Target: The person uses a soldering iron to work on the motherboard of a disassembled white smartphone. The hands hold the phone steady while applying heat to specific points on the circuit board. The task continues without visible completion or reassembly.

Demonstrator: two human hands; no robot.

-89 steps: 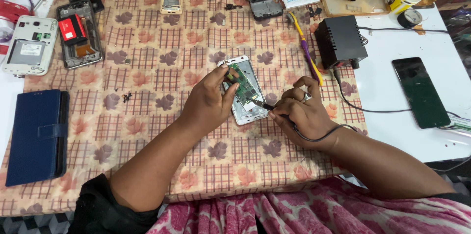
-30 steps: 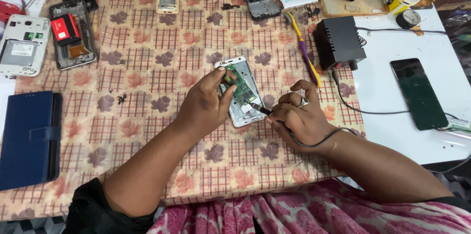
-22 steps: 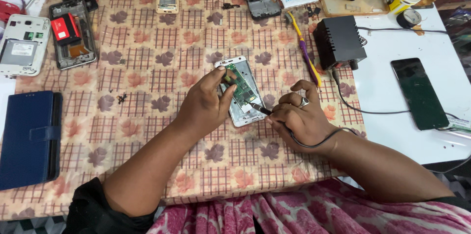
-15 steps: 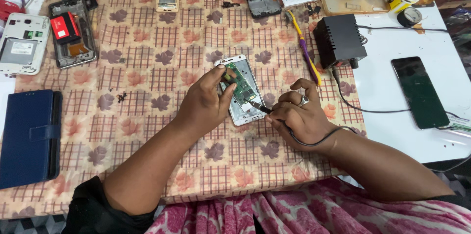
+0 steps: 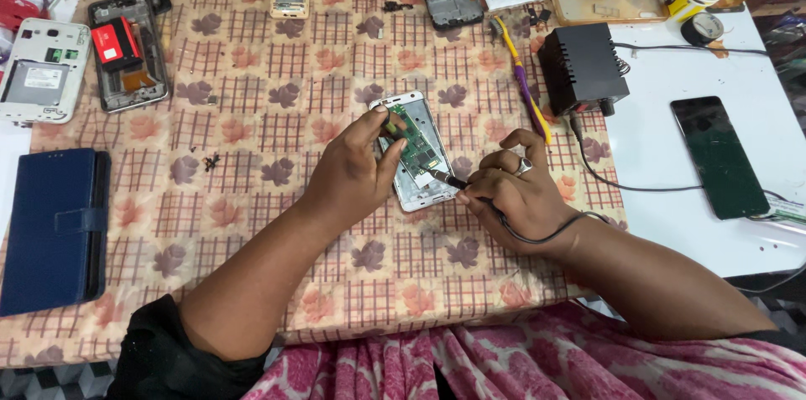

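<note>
An opened white phone (image 5: 417, 156) with a bare green circuit board lies on the patterned cloth (image 5: 252, 115). My left hand (image 5: 351, 173) rests on its left side, thumb and forefinger pinching at the board's upper part. My right hand (image 5: 514, 194) grips a thin corded soldering iron (image 5: 450, 180), its tip touching the phone's lower half. The cord loops back under my right wrist.
A black power box (image 5: 583, 68) sits right of the phone, with a yellow-purple brush (image 5: 522, 81) beside it. A dark phone (image 5: 715, 156) lies on the white table at right. Dismantled phones (image 5: 126, 56) and a blue wallet case (image 5: 50, 228) lie at left; small screws (image 5: 210, 162).
Both hands stay at the phone with only slight shifts. The view has drifted a little, so the objects at left sit slightly lower and more to the right than three seconds ago.
</note>
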